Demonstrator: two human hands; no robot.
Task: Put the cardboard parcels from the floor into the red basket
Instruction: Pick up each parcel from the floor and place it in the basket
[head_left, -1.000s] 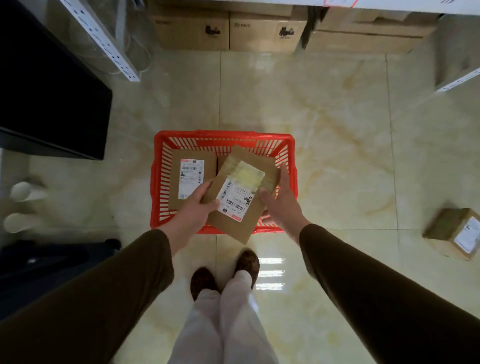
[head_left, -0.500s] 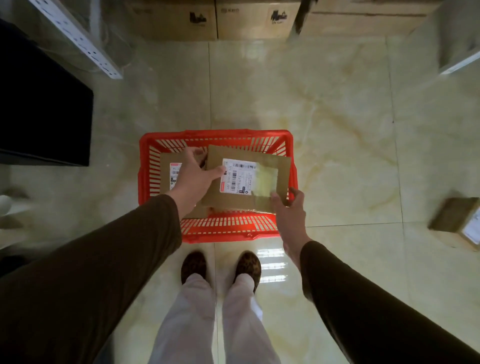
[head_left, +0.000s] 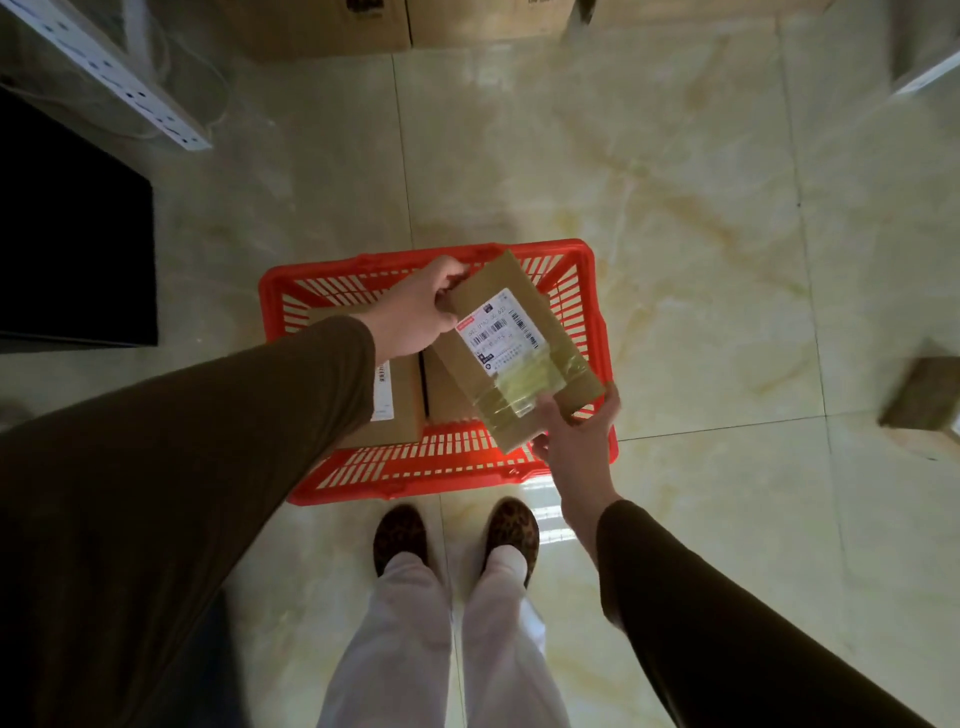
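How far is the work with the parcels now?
Done: one parcel already lies in the red basket. In hand: the left hand and right hand hold a labelled parcel tilted over the basket. Left: one parcel on the floor at the right edge.

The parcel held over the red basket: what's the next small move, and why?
Probably lower it flat into the basket's right half and let go. The parcel is held tilted by the left hand and right hand above the red basket, whose left half already holds a parcel on the left.
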